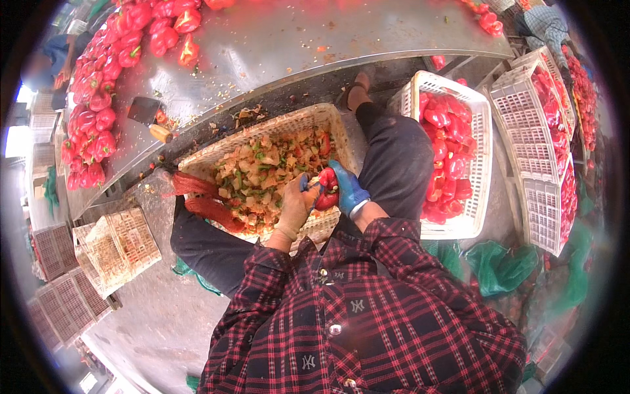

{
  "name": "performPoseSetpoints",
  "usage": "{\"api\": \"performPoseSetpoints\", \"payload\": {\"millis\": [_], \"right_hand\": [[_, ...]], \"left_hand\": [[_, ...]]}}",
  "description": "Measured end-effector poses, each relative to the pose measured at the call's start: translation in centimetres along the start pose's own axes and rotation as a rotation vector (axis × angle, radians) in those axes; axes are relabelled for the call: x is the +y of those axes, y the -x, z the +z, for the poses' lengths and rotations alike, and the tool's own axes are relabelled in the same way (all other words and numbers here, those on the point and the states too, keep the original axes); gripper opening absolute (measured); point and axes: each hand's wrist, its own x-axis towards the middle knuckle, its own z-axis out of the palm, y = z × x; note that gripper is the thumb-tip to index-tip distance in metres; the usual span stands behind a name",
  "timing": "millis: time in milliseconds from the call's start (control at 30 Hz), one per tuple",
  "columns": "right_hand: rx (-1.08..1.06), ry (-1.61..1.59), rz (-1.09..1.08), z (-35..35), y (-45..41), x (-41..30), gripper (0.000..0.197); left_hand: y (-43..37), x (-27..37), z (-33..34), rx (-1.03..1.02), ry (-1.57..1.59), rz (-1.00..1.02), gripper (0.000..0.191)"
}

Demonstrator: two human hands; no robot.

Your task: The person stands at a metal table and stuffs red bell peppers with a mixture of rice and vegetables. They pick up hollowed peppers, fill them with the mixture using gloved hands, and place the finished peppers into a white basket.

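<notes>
A red bell pepper is held over a pale plastic crate. My right hand, in a blue-coated glove with a white cuff, grips it from the right. From the left, my left hand has its curled fingers against the pepper's near side; its glove is tan on the back and blue at the fingers. A pale bit shows between those fingers, too small to identify. Under both hands, the stained crate holds pepper cores, seeds and green stems. A reddish mesh bag hangs over its left side.
A white crate of red peppers stands by my right leg. Ahead, a metal table carries heaped peppers and a broad-bladed cleaver. Stacked crates stand left, more crates right. Other people work nearby.
</notes>
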Motion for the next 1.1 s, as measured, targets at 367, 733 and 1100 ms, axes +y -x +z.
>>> {"api": "performPoseSetpoints", "payload": {"millis": [367, 733, 1100], "right_hand": [[0.035, -0.040, 0.243, 3.3, 3.7, -3.7, 0.043], [-0.047, -0.394, 0.129, 1.0, -0.4, -0.7, 0.040], [-0.204, -0.559, 0.156, 0.4, 0.1, -1.2, 0.054]], "left_hand": [[-0.3, -4.1, -0.8, -0.051, 0.056, -0.423, 0.042], [0.8, 1.5, -0.6, -0.109, 0.037, 0.156, 0.045], [-1.5, 1.9, 1.3, 0.089, 0.798, -0.279, 0.028]]}}
